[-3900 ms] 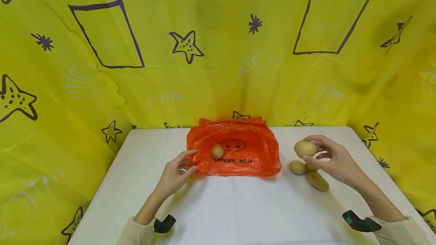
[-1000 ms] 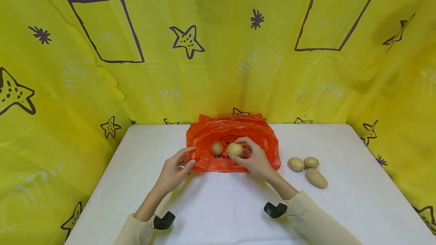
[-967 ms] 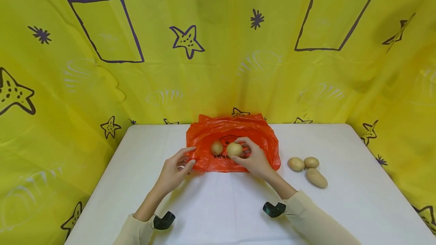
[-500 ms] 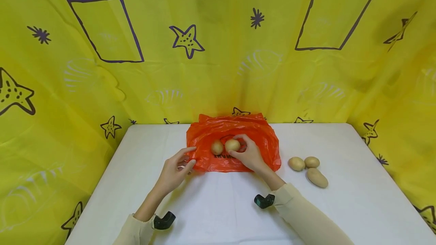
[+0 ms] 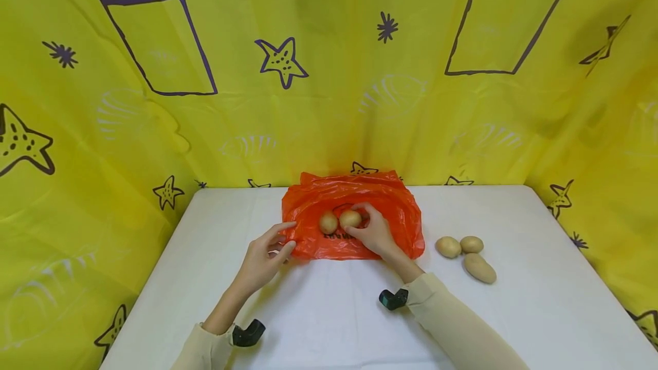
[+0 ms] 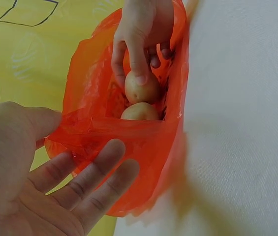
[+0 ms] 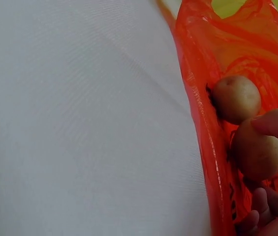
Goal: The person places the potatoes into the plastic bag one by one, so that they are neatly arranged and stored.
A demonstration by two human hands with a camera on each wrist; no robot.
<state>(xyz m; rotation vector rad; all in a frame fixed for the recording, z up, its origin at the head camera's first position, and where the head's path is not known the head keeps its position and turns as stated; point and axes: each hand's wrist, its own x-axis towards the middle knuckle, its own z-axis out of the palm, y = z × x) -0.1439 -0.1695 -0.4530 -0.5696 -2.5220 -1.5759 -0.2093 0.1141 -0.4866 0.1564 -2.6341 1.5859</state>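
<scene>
A red plastic bag [image 5: 329,250] lies with its mouth spread wide at the far side of the table. My left hand [image 5: 263,261] holds its left edge; in the left wrist view the plastic passes between thumb and fingers [image 6: 99,182]. One potato [image 5: 328,222] rests inside. Beside it, my right hand [image 5: 377,234] grips a second potato [image 5: 350,219] between thumb and fingers, low in the bag. In the right wrist view the gripped potato [image 7: 259,150] touches or nearly touches the other potato [image 7: 237,99]. The right hand covers part of the bag's printed pig face and lettering.
On the white-covered table [image 5: 329,313], right of the bag, three more potatoes sit close together: a round one [image 5: 448,247], a small one [image 5: 471,244] and a longer one [image 5: 480,268]. A yellow patterned curtain [image 5: 329,130] encloses the back and sides.
My right hand has carried a potato from the group at right leftward into the bag and down beside the first one. My left hand stays at the bag's left edge.
</scene>
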